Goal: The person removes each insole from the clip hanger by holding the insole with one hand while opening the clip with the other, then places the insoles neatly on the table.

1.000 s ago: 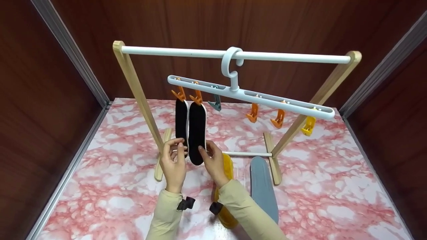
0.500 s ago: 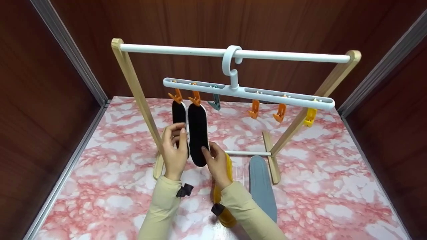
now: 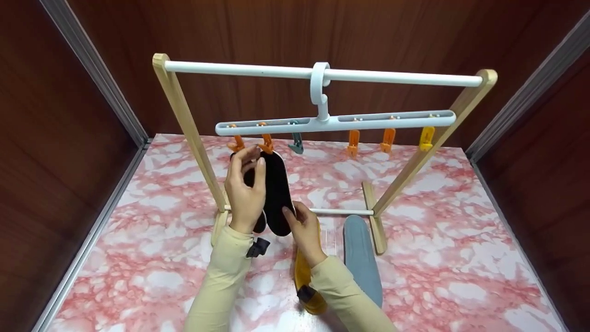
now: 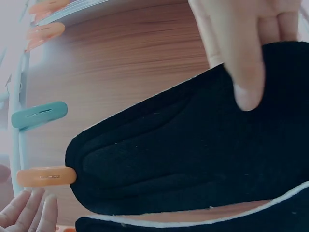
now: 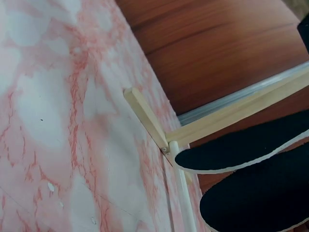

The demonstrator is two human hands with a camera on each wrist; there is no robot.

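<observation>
Two black insoles with white edges hang side by side from orange clips at the left end of a pale hanger (image 3: pixel 286 127). My right hand (image 3: pixel 306 228) pinches the lower right edge of the nearer black insole (image 3: pixel 279 198), thumb on its black face in the left wrist view. My left hand (image 3: pixel 246 196) is raised by that insole's orange clip (image 4: pixel 46 176), its thumb and fingers apart and holding nothing. It covers much of the other black insole (image 3: pixel 261 223), whose lower end shows below it. In the right wrist view both lower ends hang near the rack.
The hanger hooks over the white bar (image 3: pixel 396 77) of a wooden rack (image 3: pixel 184 120). Further clips hang along it: a green one (image 3: pixel 296 144), two orange and a yellow one (image 3: pixel 427 138). A yellow insole (image 3: pixel 303 272) and a grey insole (image 3: pixel 362 258) lie on the marbled table.
My left hand has risen from the lower part of the insoles to the orange clip. The hanger's left end has dropped and its right end risen. My right hand keeps its pinch.
</observation>
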